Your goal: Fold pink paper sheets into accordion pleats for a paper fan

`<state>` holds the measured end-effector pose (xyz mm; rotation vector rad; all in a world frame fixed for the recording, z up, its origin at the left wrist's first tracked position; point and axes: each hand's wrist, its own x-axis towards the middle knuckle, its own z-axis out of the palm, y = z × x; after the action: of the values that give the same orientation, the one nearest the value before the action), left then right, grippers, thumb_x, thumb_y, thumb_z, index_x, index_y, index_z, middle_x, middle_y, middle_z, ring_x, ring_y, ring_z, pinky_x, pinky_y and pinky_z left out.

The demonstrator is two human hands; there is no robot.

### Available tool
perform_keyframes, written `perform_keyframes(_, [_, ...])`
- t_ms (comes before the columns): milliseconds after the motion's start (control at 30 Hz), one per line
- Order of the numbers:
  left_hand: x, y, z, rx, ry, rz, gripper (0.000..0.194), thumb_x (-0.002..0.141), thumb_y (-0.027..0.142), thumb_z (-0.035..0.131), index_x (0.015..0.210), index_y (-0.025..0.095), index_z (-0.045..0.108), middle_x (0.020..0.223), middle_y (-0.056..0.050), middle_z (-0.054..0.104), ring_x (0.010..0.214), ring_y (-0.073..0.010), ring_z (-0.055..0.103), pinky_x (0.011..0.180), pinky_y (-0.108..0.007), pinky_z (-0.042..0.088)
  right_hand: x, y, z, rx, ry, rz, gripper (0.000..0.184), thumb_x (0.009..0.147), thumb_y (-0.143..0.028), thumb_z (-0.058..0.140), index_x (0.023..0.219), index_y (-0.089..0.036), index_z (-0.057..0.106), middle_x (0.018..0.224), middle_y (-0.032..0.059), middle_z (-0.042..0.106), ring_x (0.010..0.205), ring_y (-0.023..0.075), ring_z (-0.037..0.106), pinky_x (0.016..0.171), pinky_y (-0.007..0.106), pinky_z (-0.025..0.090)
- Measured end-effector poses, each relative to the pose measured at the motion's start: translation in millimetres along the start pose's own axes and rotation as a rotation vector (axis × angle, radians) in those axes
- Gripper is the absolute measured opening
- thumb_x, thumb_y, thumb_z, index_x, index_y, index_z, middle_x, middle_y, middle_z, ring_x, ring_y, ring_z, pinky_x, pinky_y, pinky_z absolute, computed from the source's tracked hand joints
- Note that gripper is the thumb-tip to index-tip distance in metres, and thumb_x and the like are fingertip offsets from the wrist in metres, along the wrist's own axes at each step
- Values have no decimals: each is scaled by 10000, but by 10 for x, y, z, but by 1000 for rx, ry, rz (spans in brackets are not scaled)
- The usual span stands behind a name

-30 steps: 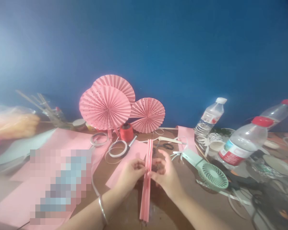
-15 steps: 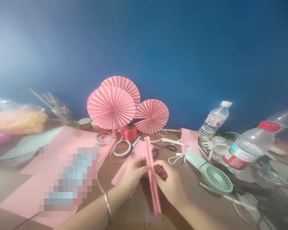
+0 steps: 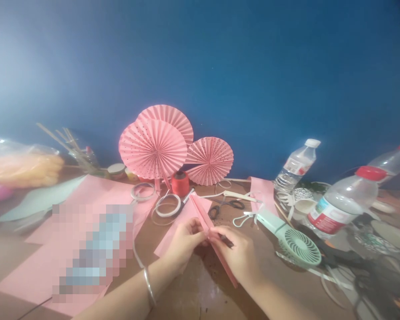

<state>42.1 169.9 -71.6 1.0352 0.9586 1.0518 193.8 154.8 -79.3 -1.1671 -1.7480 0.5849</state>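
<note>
Pinched between the thumbs and fingers of my left hand [image 3: 183, 242] and right hand [image 3: 239, 251], a strip [image 3: 200, 210] of pleated pink paper slants above the table [image 3: 193, 293], long and straight-edged. Its far end overlaps a flat pink sheet [image 3: 171, 233]; scissors [image 3: 226, 204] lie just right of that end. Round, ridged paper fans [image 3: 153, 151] stand beyond. Brown tabletop spreads between my forearms and rightward to the smooth mint blower [image 3: 298, 245]. My forearms converge, fingers curled.
</note>
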Motion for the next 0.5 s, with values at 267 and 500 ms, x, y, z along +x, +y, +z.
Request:
perform_keyframes(267, [-14,38,13,1,-65,42,172,708,228,637,834,113,616,767,-54,630,676,-142,570,612,-229,419,15,-28,-35,-25,-53,84,167,805,-317,519,928,-243,602,849,-1,682,745,159,641,639,215,481])
perform_keyframes(500, [-8,4,23,-22,-66,57,193,748,211,592,921,127,607,888,-77,627,820,-189,573,736,-295,451,37,-21,-48,96,-111,180,191,819,-256,441,965,-221,557,880,26,676,787,171,637,606,211,466])
